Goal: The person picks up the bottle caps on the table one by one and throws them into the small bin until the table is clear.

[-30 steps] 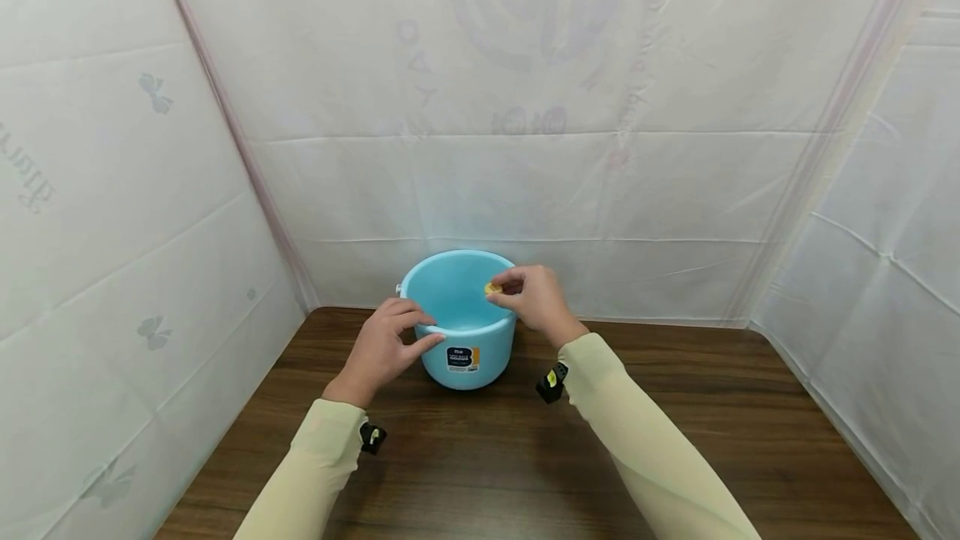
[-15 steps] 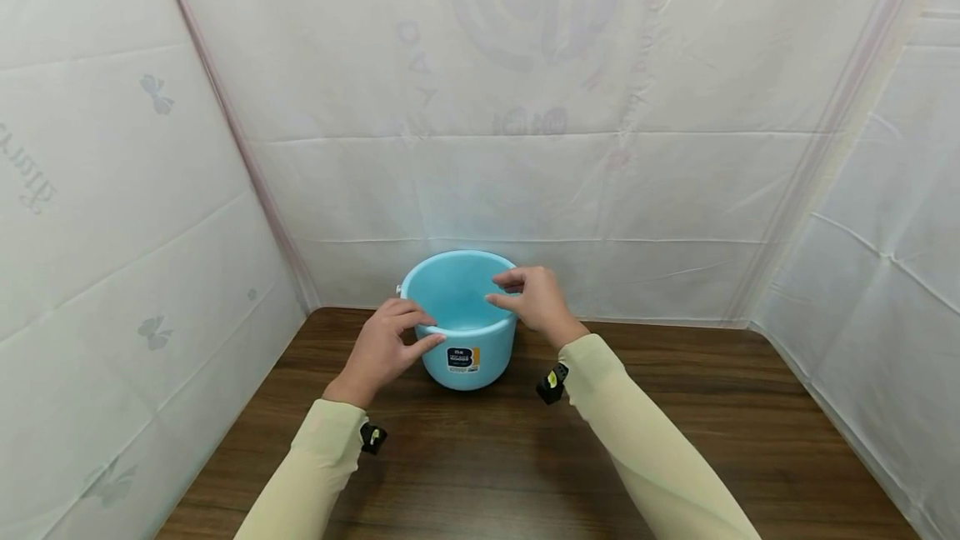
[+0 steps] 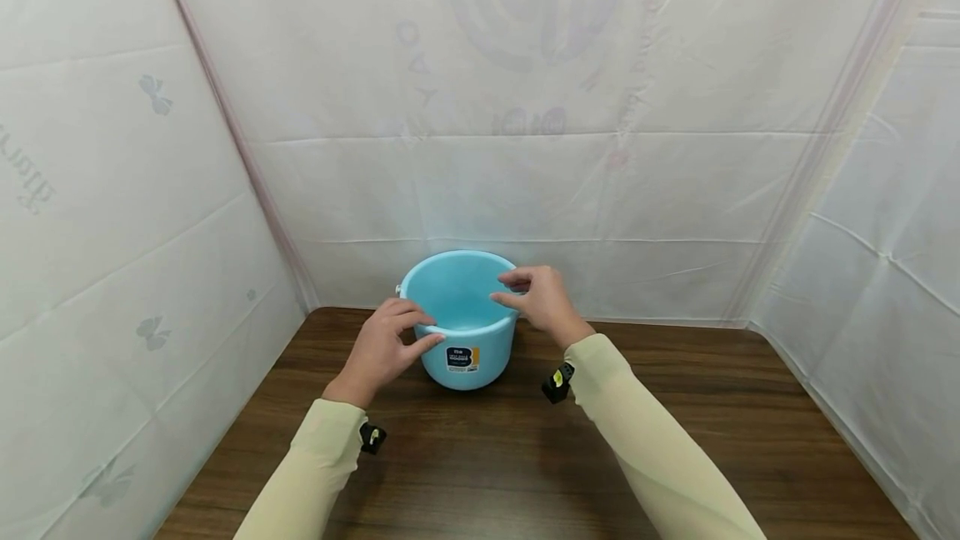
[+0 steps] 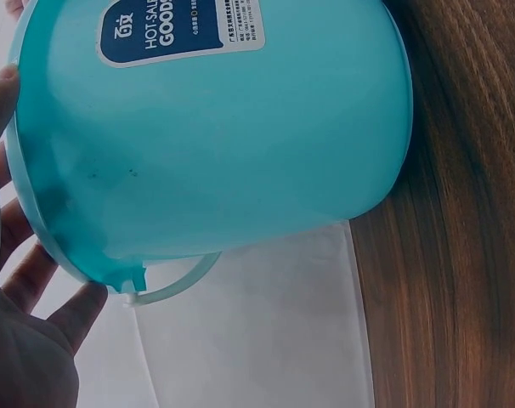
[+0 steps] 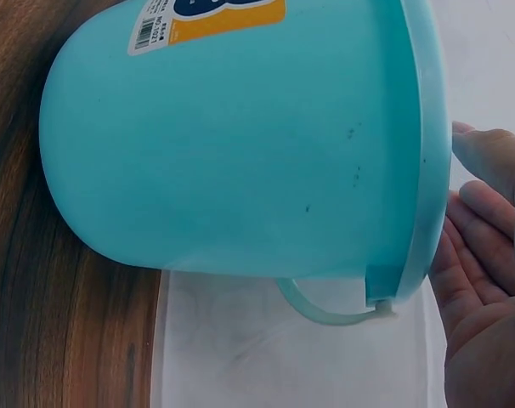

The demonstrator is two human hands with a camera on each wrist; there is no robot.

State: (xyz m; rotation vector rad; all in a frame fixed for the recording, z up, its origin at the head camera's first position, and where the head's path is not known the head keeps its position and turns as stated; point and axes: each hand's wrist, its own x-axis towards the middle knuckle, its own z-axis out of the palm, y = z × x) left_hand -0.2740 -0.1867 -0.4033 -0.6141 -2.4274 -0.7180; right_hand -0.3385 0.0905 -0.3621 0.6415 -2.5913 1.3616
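Note:
A light blue bucket (image 3: 495,352) with a dark and orange label (image 3: 462,359) stands upright on the brown table. My left hand (image 3: 385,348) grips its front left rim, fingers over the inside and thumb on the outside. In the left wrist view the fingers of my left hand (image 4: 32,293) lie along the rim (image 4: 28,183). Over the right rim, my right hand (image 3: 543,300) holds nothing, its thumb and fingertips parted. The right wrist view puts the right hand (image 5: 487,255) just past the bucket's rim (image 5: 436,144). Part of the bucket's floor is hidden by the front wall.
The wood-grain table (image 3: 465,473) extends in front of the bucket and to both sides. White sheeting (image 3: 540,190) rises close behind the bucket and along the left and right. A pale bucket handle (image 4: 185,285) hangs down at the back.
A small yellow round thing pinched in my right hand has been let go and is out of sight. The right hand has then shifted slightly right. My left hand stays put.

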